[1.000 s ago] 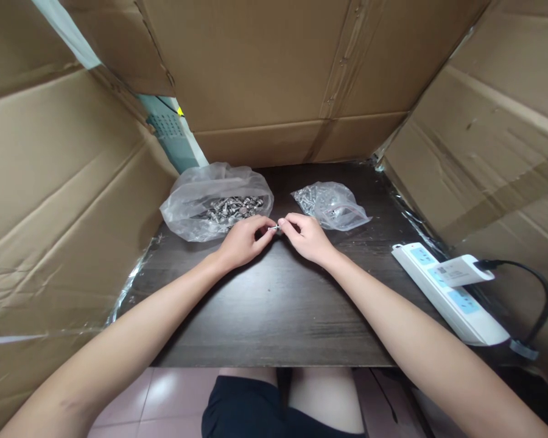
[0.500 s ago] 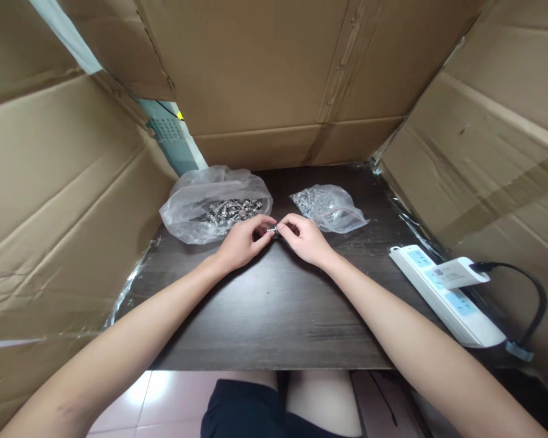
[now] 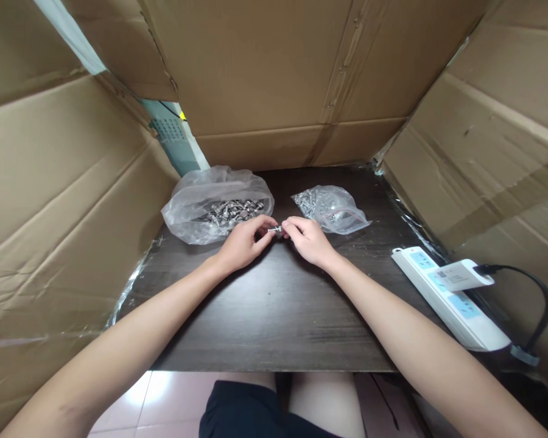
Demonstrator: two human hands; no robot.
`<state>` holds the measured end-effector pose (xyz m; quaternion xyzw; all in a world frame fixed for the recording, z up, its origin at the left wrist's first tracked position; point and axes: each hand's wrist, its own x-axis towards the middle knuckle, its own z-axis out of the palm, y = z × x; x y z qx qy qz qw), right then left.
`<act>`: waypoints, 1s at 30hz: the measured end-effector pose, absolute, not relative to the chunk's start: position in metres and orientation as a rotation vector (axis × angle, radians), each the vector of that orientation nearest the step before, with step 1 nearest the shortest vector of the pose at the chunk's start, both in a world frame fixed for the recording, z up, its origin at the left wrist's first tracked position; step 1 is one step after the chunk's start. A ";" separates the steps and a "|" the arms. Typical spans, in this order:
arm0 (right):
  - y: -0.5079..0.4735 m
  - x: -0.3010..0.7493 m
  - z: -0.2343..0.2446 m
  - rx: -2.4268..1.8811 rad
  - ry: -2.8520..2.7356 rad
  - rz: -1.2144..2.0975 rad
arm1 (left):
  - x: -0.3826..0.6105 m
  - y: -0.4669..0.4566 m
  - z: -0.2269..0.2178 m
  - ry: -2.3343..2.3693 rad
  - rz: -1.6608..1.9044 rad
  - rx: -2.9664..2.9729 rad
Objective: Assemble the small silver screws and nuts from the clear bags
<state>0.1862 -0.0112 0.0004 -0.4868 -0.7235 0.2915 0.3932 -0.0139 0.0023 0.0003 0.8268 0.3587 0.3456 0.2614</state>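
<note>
My left hand (image 3: 243, 243) and my right hand (image 3: 307, 239) meet over the dark wooden table (image 3: 274, 304), fingertips pinched together on a small metal screw (image 3: 275, 229) held between them. Just behind my left hand lies an open clear plastic bag (image 3: 192, 204) holding a heap of metal screws (image 3: 234, 210). Behind my right hand sits a smaller zip bag (image 3: 331, 208) with more small metal parts inside.
Cardboard walls (image 3: 274, 73) close in the table on the left, back and right. A white power strip (image 3: 447, 295) with a plugged-in adapter and black cable (image 3: 536, 292) lies at the right edge. My knees show below the table's front edge.
Both hands stay pinched on the small screw, with only slight finger shifts. The view has drifted a little.
</note>
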 end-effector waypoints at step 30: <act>-0.014 0.185 0.002 -1.244 -1.866 0.787 | -0.014 0.002 0.001 0.971 0.916 2.250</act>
